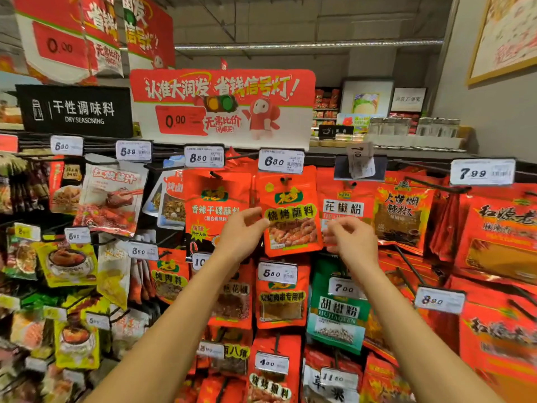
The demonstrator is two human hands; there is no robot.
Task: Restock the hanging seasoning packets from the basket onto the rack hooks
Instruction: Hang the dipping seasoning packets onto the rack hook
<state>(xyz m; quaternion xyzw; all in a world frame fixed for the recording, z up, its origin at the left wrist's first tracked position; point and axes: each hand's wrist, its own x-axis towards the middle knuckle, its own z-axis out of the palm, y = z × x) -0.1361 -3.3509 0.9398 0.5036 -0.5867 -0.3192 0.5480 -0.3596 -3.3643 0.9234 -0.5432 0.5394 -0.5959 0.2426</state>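
A red barbecue seasoning packet [290, 225] with a yellow label hangs on a black rack hook [285, 180] under the 6.80 price tag [280, 161]. My left hand [242, 232] pinches the packet's left edge between thumb and fingers. My right hand [350, 241] has its fingers curled at the packet's right edge and seems to pinch it. Both forearms reach up from the bottom of the view. The basket is out of sight.
The rack is packed with hanging packets: a red dipping-spice packet [216, 205] to the left, a pepper powder packet [343, 205] to the right, a green packet [337, 312] below. Price tags stick out on the hook ends. A red promotional sign [223, 103] stands above.
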